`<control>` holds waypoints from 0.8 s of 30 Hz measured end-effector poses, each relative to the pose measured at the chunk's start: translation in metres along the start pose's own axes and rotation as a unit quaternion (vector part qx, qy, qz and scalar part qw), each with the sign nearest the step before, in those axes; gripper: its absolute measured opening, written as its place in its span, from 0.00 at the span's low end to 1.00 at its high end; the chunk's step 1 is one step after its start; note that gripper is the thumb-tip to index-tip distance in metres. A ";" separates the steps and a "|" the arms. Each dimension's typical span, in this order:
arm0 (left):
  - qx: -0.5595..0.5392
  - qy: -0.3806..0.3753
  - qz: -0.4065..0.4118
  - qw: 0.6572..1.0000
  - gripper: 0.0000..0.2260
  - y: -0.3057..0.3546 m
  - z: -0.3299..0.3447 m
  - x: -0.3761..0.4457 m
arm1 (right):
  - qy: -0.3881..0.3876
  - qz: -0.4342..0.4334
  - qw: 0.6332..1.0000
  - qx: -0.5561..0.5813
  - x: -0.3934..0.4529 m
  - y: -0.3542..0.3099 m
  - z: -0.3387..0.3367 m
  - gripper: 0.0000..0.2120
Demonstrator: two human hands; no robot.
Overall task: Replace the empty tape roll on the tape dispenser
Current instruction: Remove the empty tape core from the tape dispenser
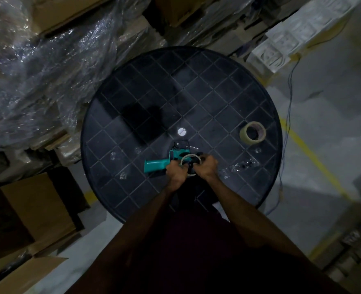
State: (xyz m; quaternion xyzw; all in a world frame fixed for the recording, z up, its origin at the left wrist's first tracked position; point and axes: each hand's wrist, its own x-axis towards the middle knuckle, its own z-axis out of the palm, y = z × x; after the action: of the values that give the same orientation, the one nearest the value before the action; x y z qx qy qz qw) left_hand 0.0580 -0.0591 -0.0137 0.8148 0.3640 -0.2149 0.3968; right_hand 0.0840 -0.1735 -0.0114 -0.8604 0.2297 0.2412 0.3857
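The teal plastic tape dispenser (pixel 164 163) lies near the tabletop's near edge, its thin, pale empty tape roll (pixel 189 164) seemingly not yet off the hub. The left hand (pixel 175 174) and right hand (pixel 207 167) each pinch that ring, though dim light hides the exact grip. The full yellowish tape roll (pixel 252 132) waits untouched by the right edge. The round black gridded tabletop (pixel 154 92) stands among cardboard boxes (pixel 37 209) and plastic-wrapped stock (pixel 48 60).
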 end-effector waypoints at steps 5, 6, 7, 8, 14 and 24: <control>-0.018 0.019 0.000 1.000 0.15 0.003 -0.002 -0.012 | 0.015 0.011 1.000 -0.014 -0.005 0.000 -0.001 0.13; -0.024 0.024 0.002 0.999 0.15 0.002 -0.003 -0.013 | 0.019 0.012 1.000 -0.010 -0.006 0.001 -0.002 0.13; -0.030 0.030 0.006 0.999 0.16 0.002 -0.005 -0.014 | 0.027 0.009 1.000 -0.005 -0.007 0.002 -0.001 0.13; -0.034 0.038 0.012 0.999 0.16 0.001 -0.007 -0.015 | 0.034 0.001 0.999 -0.001 -0.009 0.003 -0.001 0.13; -0.069 0.038 0.052 0.996 0.17 -0.004 -0.017 -0.021 | 0.048 -0.062 0.996 0.033 -0.023 0.005 -0.004 0.13; -0.131 0.067 0.156 0.977 0.18 -0.020 -0.054 -0.045 | 0.033 -0.199 0.974 0.101 -0.049 -0.025 0.000 0.14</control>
State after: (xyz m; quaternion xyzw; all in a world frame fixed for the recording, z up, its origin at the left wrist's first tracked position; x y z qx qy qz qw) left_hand 0.0174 -0.0265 0.0372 0.8150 0.2835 -0.0457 0.5034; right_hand 0.0600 -0.1483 0.0317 -0.8528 0.0896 0.1062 0.5034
